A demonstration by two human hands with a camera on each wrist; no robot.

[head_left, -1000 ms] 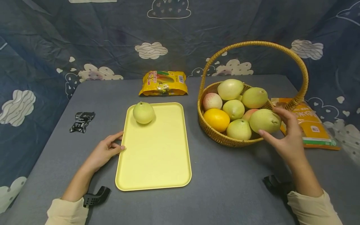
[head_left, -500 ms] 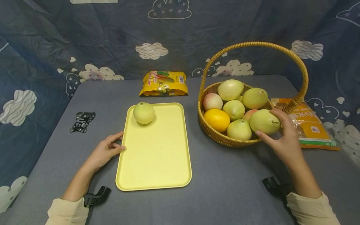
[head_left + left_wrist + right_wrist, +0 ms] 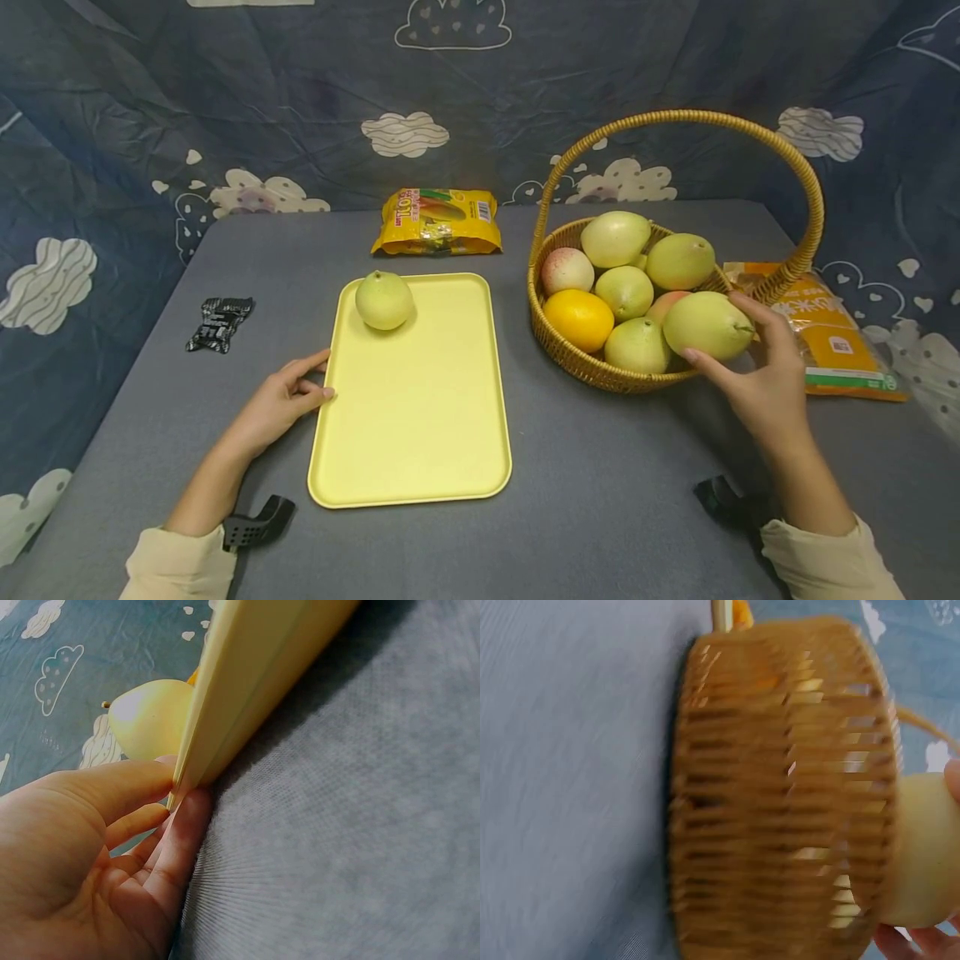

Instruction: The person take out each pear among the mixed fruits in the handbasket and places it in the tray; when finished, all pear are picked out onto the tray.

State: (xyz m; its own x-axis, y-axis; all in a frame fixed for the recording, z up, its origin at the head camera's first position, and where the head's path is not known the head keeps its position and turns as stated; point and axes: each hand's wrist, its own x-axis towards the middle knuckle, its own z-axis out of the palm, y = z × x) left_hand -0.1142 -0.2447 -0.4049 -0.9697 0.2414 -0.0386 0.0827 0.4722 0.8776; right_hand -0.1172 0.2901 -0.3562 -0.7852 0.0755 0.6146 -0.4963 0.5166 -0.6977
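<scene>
In the head view my left hand (image 3: 273, 408) pinches the left edge of a yellow tray (image 3: 416, 417), thumb on the rim. The left wrist view has that rim between my thumb and a finger (image 3: 191, 817). One pale green pear (image 3: 384, 300) sits in the tray's far left corner. At the basket's right front rim, my right hand (image 3: 772, 383) grips another green pear (image 3: 705, 325) between thumb and fingers. This pear is still at the rim of the wicker basket (image 3: 600, 373). The right wrist view is blurred and catches only part of that hand.
Inside the basket lie several green pears, a yellow fruit (image 3: 577, 321) and peach-like fruits (image 3: 567, 271). Its tall handle (image 3: 675, 115) arches above. An orange bag (image 3: 840, 342) lies behind the right hand, a yellow packet (image 3: 438, 222) behind the tray. A small black packet (image 3: 220, 325) lies left.
The right hand moved slightly left, then its fingers shifted right again, and the held pear tilted a little at the basket's rim. The left hand and tray stayed put.
</scene>
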